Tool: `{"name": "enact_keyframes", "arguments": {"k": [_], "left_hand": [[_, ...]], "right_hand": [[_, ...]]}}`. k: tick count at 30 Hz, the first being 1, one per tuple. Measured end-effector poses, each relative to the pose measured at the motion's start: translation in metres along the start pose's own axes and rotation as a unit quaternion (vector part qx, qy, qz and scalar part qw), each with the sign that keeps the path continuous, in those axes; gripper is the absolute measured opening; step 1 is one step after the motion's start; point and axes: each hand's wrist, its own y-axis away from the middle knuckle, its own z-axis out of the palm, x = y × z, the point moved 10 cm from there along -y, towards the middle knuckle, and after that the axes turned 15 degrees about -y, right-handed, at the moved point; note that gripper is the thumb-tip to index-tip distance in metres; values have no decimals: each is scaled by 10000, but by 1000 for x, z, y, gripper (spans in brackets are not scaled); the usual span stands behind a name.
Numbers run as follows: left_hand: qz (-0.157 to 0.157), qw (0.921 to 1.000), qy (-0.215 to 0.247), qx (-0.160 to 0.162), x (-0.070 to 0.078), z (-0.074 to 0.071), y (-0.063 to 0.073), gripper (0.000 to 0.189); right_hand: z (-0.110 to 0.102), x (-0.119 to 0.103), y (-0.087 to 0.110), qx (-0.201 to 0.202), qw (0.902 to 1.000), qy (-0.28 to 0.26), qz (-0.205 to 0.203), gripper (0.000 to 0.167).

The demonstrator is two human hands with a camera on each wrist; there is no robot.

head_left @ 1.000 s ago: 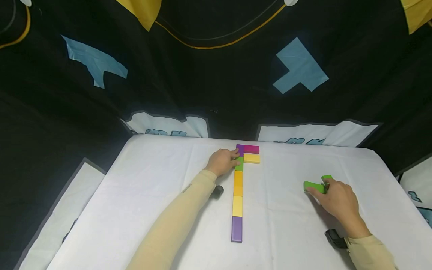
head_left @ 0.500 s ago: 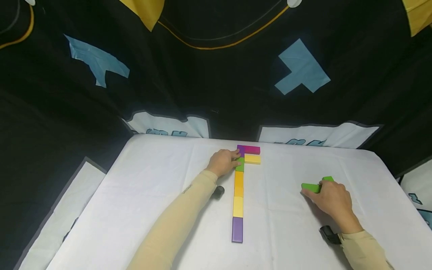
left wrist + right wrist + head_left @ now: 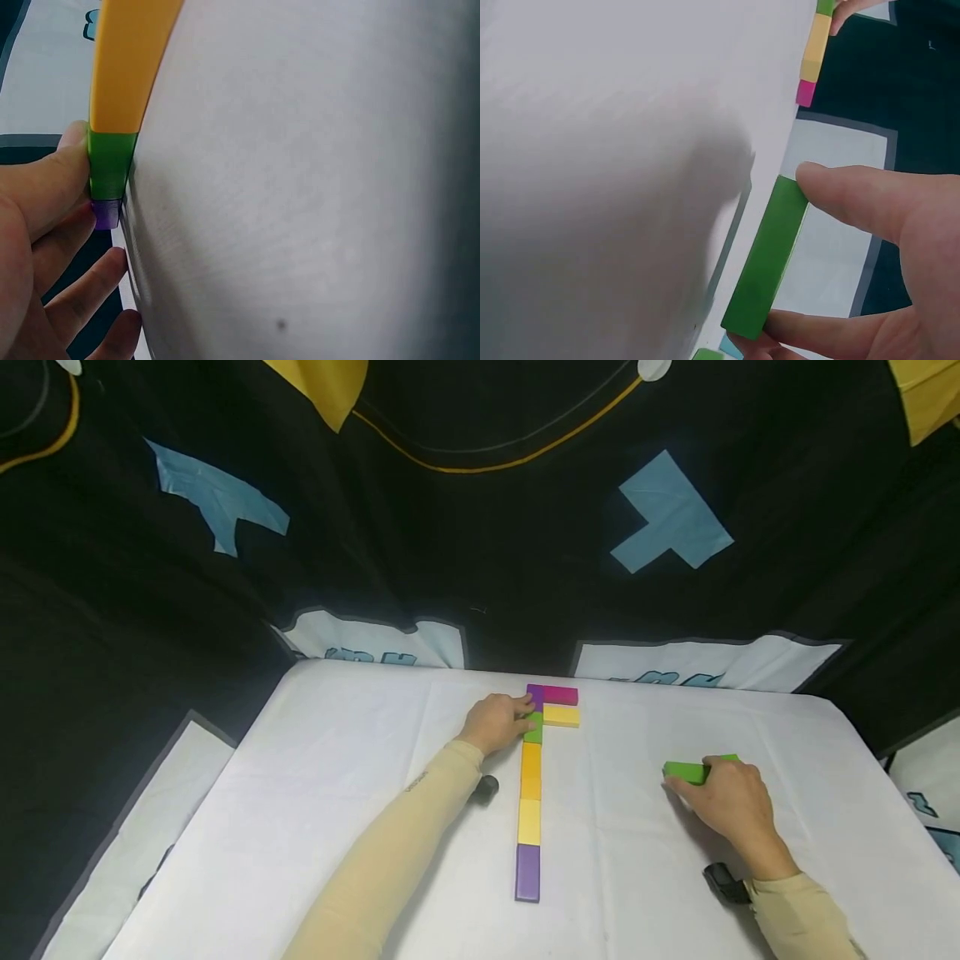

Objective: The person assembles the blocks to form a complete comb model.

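Note:
My left hand [image 3: 492,722] rests against the far end of a row of blocks. Its thumb touches a green block [image 3: 533,732] and a fingertip is at a purple block [image 3: 536,693]. Toward me the row continues with an orange block [image 3: 531,771], a pale yellow block [image 3: 528,822] and another purple block [image 3: 527,873]. On the right, my right hand [image 3: 731,802] pinches a green block [image 3: 767,255] by its ends between thumb and fingers, close over the table. Another green block [image 3: 729,758] shows just behind that hand, mostly hidden.
A magenta block [image 3: 561,695] and a pale yellow block [image 3: 561,717] stick out to the right from the row's far end. The white-covered table [image 3: 630,877] ends at a dark curtain [image 3: 450,543] behind. Black wrist cameras hang below both wrists.
My right hand has moved slightly left with the green block, over the table. The left hand stays at the same blocks.

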Motion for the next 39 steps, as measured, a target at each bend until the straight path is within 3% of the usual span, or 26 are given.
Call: {"name": "enact_keyframes", "arguments": {"k": [14, 22, 39], "left_hand": [[17, 10000, 21, -1, 1, 1, 0, 46], [34, 10000, -52, 44, 2, 0, 0, 46], [55, 9999, -46, 113, 0, -1, -1, 46]], "right_hand": [[12, -29, -5, -10, 9998, -14, -208, 71], [25, -43, -10, -98, 9999, -17, -87, 72], [46, -70, -22, -150, 9995, -107, -237, 68]]}}
